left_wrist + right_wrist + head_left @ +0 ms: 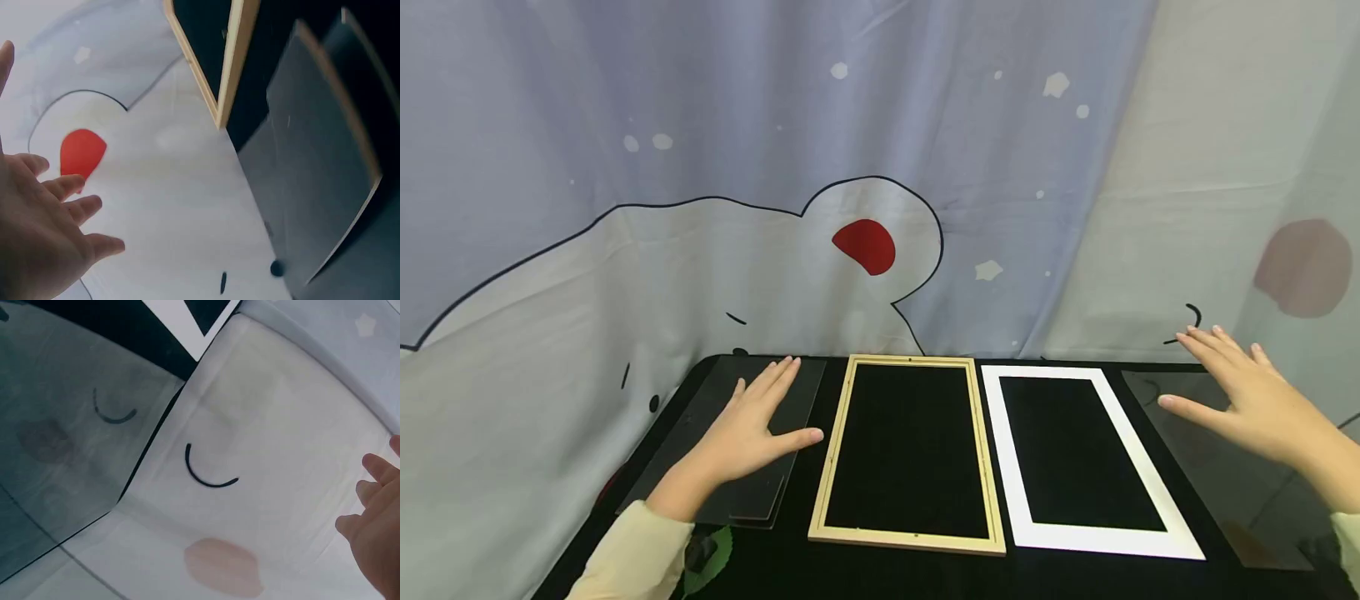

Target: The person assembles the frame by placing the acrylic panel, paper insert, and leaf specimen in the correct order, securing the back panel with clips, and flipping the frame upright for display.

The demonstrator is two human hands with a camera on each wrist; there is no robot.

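Note:
In the head view the left hand [748, 429] is held over dark flat boards [715, 492], fingers straight and thumb spread, holding nothing. The right hand [1262, 408] hovers with spread fingers above a clear, reflective sheet [1210, 450]. Between the hands lie a light wooden frame [992, 483] and, right of it, a white mat with a rectangular opening [1105, 537]. The left wrist view shows the left hand [44, 231] apart from the boards [319, 125]; in the right wrist view the right hand [378, 519] touches nothing.
A black-covered table [850, 575] bears the flat pieces. Behind it hangs a pale patterned curtain [737, 275]. A green leaf [711, 562] shows beside the left sleeve at the table's near side.

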